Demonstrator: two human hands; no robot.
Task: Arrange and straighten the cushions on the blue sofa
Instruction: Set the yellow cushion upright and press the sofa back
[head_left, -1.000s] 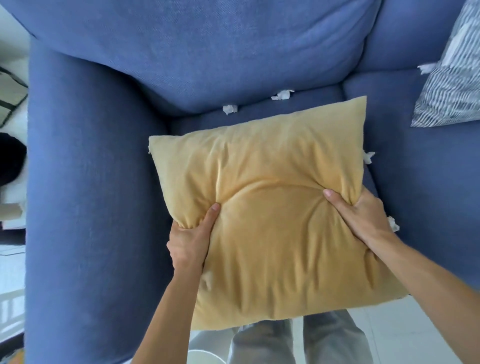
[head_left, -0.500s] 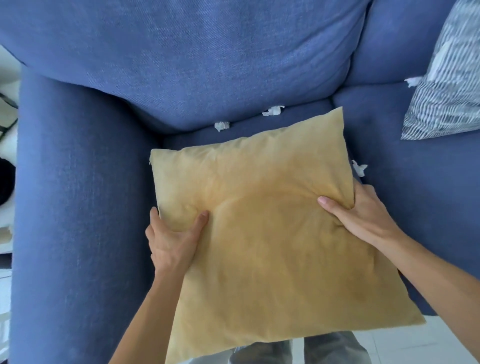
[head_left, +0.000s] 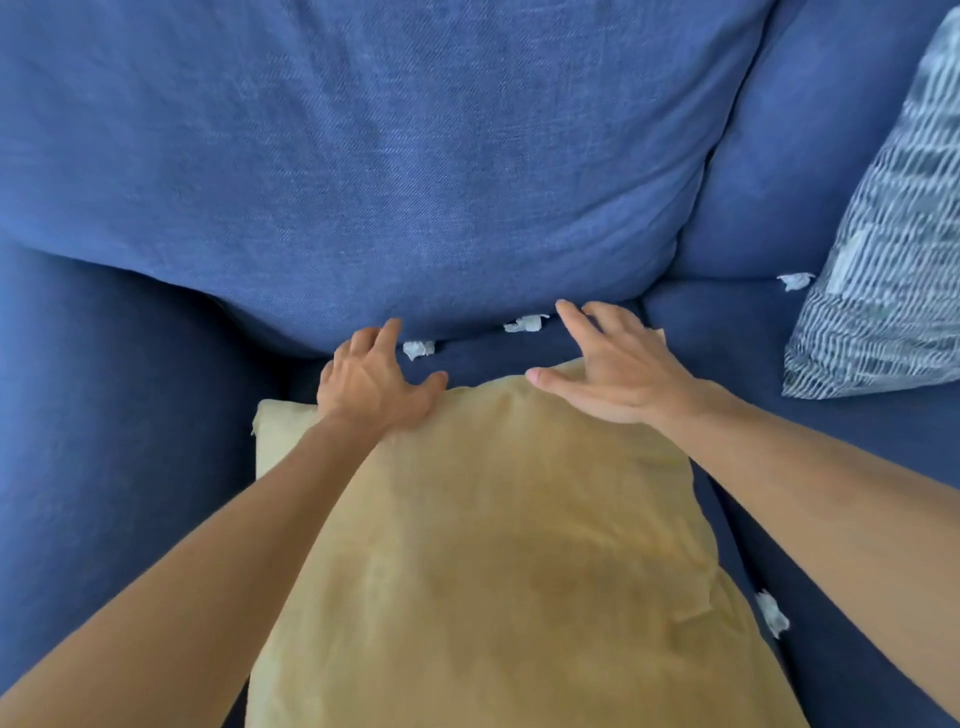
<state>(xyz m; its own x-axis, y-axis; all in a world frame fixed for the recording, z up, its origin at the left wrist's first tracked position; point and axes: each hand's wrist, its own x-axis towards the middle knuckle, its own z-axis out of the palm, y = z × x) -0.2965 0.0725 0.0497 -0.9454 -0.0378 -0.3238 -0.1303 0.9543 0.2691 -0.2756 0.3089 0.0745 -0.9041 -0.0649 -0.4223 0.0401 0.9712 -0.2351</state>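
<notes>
Grips released! | left hand (head_left: 371, 387), right hand (head_left: 618, 371) now splayed open at top edge of yellow cushion (head_left: 493, 545), holding nothing | cushion lies on blue sofa (head_left: 130, 467) seat, beside armrest

yellow cushion (head_left: 498, 545) flat on blue sofa (head_left: 104, 441) seat, striped cushion (head_left: 893, 249) rt.
</notes>
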